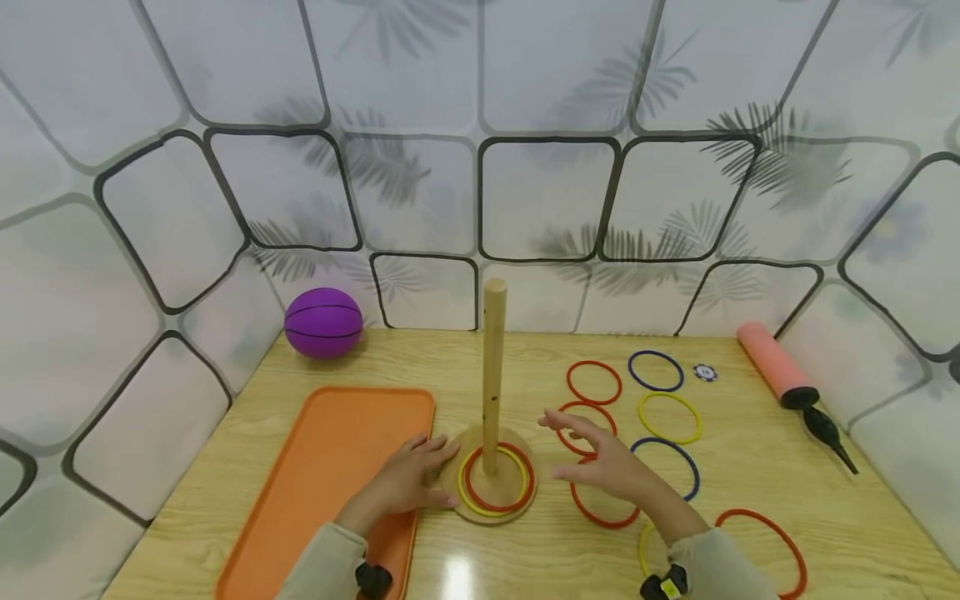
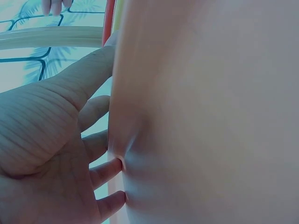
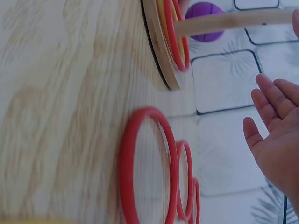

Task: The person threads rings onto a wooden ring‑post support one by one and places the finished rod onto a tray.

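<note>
A wooden peg [image 1: 493, 358] stands upright on a round base [image 1: 513, 473]. Around its foot lie a red ring [image 1: 533, 482] and a yellow ring [image 1: 460, 487], overlapping each other. My left hand [image 1: 405, 479] is at the base's left side, fingers spread and thumb apart. In the left wrist view its fingertips are right at the edge of the orange tray [image 2: 210, 116], and nothing is in its palm. My right hand [image 1: 611, 462] hovers right of the peg over loose rings, holding nothing. The right wrist view shows its fingers [image 3: 275, 100] extended, raised off the table.
Several loose red, blue and yellow rings lie on the right, among them a blue ring [image 1: 656, 352] and a red ring [image 1: 802, 554]. Behind them are a poker chip [image 1: 705, 372] and a pink hand pump [image 1: 776, 362]. A purple ball [image 1: 322, 323] sits back left, against the patterned wall.
</note>
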Tool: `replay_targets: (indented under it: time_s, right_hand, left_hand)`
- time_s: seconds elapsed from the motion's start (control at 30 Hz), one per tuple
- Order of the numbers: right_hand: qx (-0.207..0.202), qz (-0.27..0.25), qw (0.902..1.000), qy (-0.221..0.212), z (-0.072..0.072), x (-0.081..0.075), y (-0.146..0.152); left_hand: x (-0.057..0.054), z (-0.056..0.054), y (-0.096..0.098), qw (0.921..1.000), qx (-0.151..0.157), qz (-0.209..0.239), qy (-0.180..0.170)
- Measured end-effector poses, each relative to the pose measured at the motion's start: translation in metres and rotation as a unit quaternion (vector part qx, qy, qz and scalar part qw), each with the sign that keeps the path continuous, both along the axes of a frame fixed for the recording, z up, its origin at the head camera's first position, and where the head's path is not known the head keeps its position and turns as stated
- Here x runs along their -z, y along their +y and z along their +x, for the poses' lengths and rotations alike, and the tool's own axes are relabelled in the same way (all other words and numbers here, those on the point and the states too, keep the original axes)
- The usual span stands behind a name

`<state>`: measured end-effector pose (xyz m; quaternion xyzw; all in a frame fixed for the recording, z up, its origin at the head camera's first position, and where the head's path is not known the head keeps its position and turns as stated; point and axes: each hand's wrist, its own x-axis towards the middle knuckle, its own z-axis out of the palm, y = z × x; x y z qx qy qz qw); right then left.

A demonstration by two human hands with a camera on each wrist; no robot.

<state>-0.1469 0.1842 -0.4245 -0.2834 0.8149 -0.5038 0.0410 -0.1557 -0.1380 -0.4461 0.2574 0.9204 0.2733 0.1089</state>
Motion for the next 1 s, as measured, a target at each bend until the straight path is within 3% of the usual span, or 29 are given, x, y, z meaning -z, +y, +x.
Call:
replay_targets:
  time_s: [0.2, 0.53, 1.0]
  right_hand:
    - [0.018, -0.003, 0.9994, 0.028, 0.005, -0.003, 0.026]
    - [0.060, -0.012, 0.9976, 0.032, 0.029, -0.001, 0.077]
    - [0.177, 0.061, 0.9822, 0.013, 0.074, 0.018, 0.148]
  left_hand:
    - [0.001, 0.000, -0.002, 1.0000, -0.006, 0.003, -0.003]
    - [0.001, -0.001, -0.001, 1.0000, -0.001, 0.002, -0.004]
    - [-0.001, 0.000, 0.000, 1.0000, 0.003, -0.006, 0.006]
